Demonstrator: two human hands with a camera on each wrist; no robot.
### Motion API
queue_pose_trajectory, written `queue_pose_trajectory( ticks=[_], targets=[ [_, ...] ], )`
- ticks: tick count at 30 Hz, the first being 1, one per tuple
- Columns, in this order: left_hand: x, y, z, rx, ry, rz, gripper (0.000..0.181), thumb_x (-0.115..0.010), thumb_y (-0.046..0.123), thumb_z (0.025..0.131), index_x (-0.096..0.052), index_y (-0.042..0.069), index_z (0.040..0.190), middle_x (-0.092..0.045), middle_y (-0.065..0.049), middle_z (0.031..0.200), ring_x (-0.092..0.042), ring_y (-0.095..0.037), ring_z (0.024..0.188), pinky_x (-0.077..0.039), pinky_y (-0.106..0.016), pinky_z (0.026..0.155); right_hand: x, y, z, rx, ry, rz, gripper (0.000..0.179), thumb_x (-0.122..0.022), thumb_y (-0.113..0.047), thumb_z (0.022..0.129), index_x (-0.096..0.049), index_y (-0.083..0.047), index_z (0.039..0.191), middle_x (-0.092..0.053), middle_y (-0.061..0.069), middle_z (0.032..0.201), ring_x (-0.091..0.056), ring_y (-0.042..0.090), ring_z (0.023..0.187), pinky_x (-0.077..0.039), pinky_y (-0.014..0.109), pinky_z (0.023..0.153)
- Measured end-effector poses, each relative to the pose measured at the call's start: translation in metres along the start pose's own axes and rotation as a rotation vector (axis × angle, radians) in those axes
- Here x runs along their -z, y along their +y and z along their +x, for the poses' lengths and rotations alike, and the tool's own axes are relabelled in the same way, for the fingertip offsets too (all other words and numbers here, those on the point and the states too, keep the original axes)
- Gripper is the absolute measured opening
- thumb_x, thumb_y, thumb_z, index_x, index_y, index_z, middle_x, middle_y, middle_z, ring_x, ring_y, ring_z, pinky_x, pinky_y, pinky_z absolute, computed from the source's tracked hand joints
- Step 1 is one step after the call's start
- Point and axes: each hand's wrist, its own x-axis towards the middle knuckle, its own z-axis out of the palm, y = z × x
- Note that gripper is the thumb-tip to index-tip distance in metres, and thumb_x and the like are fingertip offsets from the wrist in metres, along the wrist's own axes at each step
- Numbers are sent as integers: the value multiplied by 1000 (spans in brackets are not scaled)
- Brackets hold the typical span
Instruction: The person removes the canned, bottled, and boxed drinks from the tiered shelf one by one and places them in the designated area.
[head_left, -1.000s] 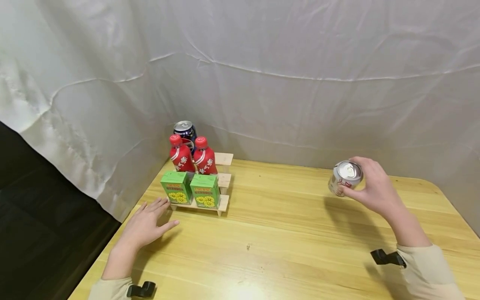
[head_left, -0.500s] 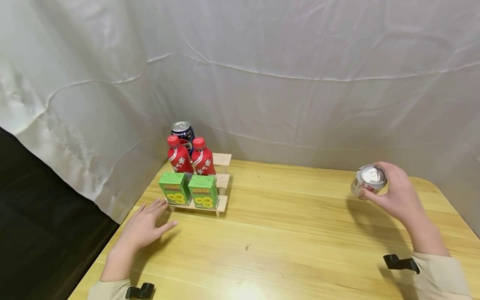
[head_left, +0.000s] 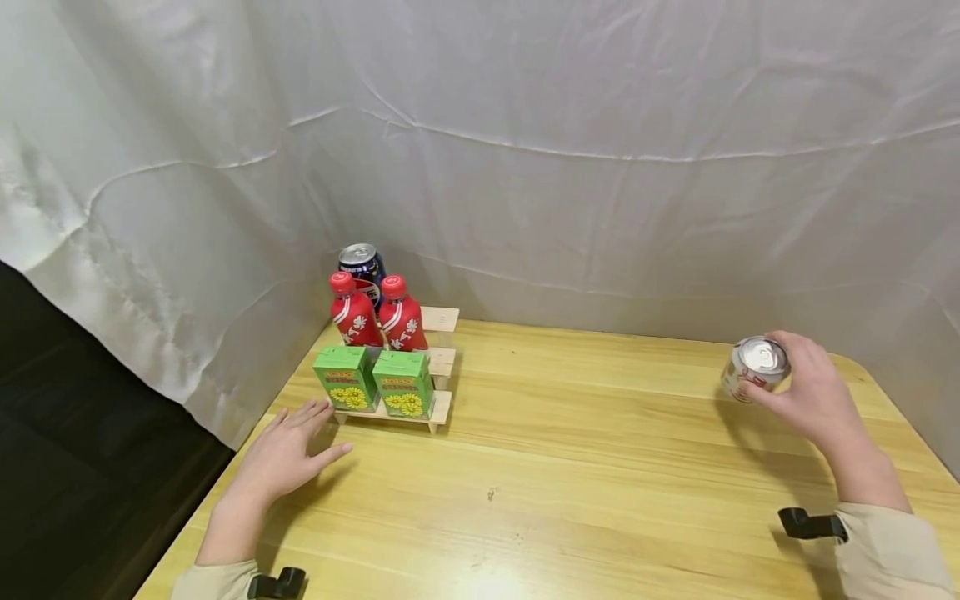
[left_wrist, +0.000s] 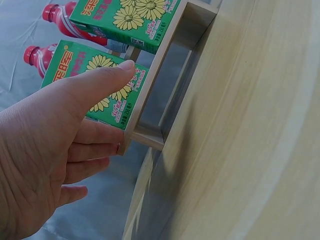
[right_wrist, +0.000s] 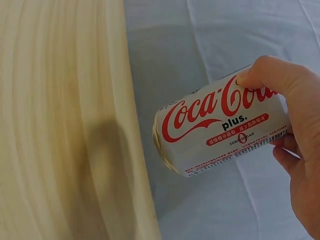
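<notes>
My right hand grips a white Coca-Cola Plus can near its top, at the right of the table. In the right wrist view the can is held apart from the table surface. My left hand lies with fingers extended by the front left corner of a small tiered wooden rack. Its fingertips are at the rack's edge. Two green drink cartons with yellow flowers stand on the lowest tier. Behind them are two red bottles, and a dark blue can stands on the top tier.
The rack stands at the back left of the wooden table. A pale grey curtain hangs along the back and left sides. Dark cloth lies beyond the table's left edge.
My right hand has moved rightward and slightly nearer with the white can, lowering it somewhat. The left hand stays by the rack. The whole view shifts slightly left.
</notes>
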Motion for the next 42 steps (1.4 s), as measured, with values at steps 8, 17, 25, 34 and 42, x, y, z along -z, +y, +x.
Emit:
queue_pose_trajectory(
  ticks=[8,17,25,34,42],
  targets=[
    [1,2,-1,2,-4,-5,75,-61,58,88,-53,2,138,-50,-19,145,-41,-40,139,-26,-61,117,-2,15,-5,-37,-51,-19,76,-82,-4,65,-42,11,128,-47,36,119,-43,52,106,-37,67,83],
    [2,3,0,-3,-6,-7,75,-61,57,88,-53,2,138,-51,-19,145,-41,-40,139,-27,-62,116,-1,29,-12,-90,-88,-22,76,-82,-5,68,-41,11,129,-48,37,117,-44,52,104,-38,66,82],
    [1,2,1,-8,-3,1,75,-60,58,88,-54,2,138,-51,-19,145,-42,-40,138,-28,-63,116,-1,40,-15,-131,-112,-10,73,-80,-9,73,-40,11,131,-48,38,119,-43,53,107,-37,68,84],
    [-2,0,1,-9,2,-1,77,-60,59,88,-53,1,138,-50,-20,146,-41,-41,139,-27,-62,116,2,45,-11,-153,-140,-11,72,-79,-15,77,-40,10,131,-49,36,116,-45,52,102,-39,69,79],
    [-3,-2,1,-2,-12,-5,77,-60,59,89,-52,1,139,-49,-20,147,-41,-41,139,-26,-62,117,1,51,-4,-168,-204,-61,80,-76,-22,80,-32,11,138,-44,39,119,-45,53,102,-40,72,78]
  ],
)
